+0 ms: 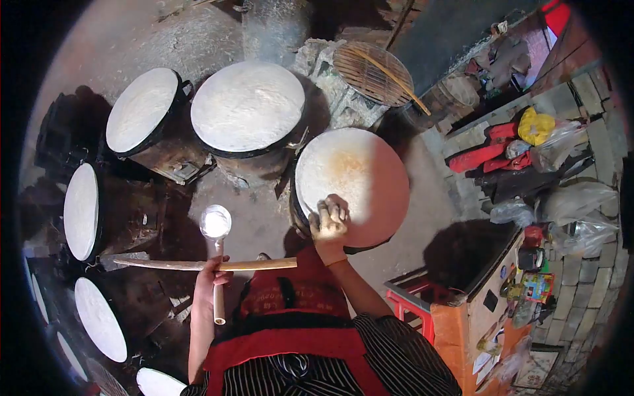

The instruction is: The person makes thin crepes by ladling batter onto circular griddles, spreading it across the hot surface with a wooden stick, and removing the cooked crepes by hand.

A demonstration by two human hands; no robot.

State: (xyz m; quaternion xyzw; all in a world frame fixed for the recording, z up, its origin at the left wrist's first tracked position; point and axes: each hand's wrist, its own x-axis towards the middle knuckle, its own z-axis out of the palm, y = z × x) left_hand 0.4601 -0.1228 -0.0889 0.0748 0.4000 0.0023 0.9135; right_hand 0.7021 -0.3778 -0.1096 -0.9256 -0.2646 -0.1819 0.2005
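Note:
My left hand (214,270) is closed around a ladle and a wooden strip together. The ladle (219,305) stands with its round bowl pointing away from me, and the bowl looks bright white inside. Crossing its handle is a long, slightly curved wooden strip (264,264). My right hand (329,221) is over the near-left part of a round griddle (376,198), its fingers bent and drawn together. A thin white layer (330,165), browned near the middle, covers that griddle. Whatever lies between those fingers is too small to make out.
More round white-topped griddles (247,105) on drum-like stoves curve around my left side. A slatted round rack (373,74) with a stick on it is at the back. To my right are a wooden table (456,330), a red stool (409,303) and plastic bags (574,204).

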